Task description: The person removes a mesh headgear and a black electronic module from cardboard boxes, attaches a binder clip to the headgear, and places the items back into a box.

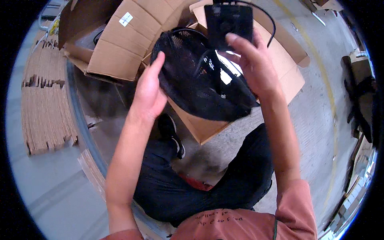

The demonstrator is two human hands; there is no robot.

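In my left hand (151, 90) is the left edge of a black mesh bag-like item (188, 84), thumb on the near face and fingers behind it. It has a stiff curved rim and a white tag (229, 69) on its right side. My right hand (256, 64) is closed around the lower right of a flat black box (229, 26), thumb across its face. A black cable (273, 28) loops from the box's top toward the right. The mesh item hangs over an open cardboard box (204, 130), hiding much of its inside.
Another open cardboard box (120, 44) with raised flaps stands at the upper left. Stacked flattened cardboard (46, 108) lies further left, beside a curved grey edge. My legs (164, 180) are spread on the near side of the box. A yellow line (326, 88) crosses the concrete floor at right.
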